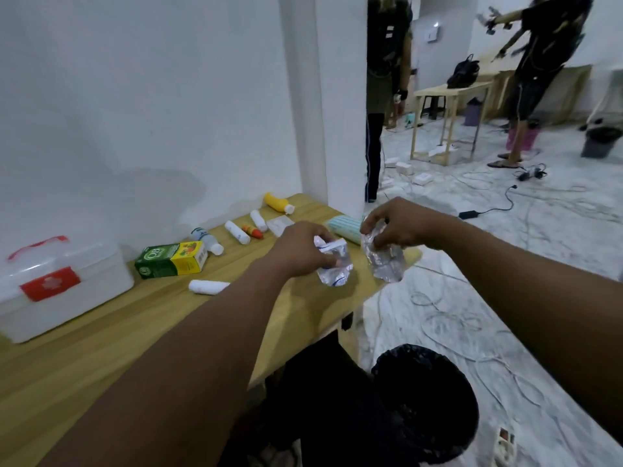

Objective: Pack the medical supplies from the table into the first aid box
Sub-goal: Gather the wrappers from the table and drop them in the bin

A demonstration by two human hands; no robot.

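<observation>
Hands: left hand grips clear packet | right hand grips crinkled wrapper | first aid box closed

Dim, flat indoor light with a bluish cast; soft shadow falls on the white wall above the desk, edges bow from wide-angle distortion, and everything looks slightly soft

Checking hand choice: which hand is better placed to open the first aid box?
Left, probably. The left hand is nearer the closed first aid box at the table's left end; the right hand is farther. Both hold clear packets.
</observation>
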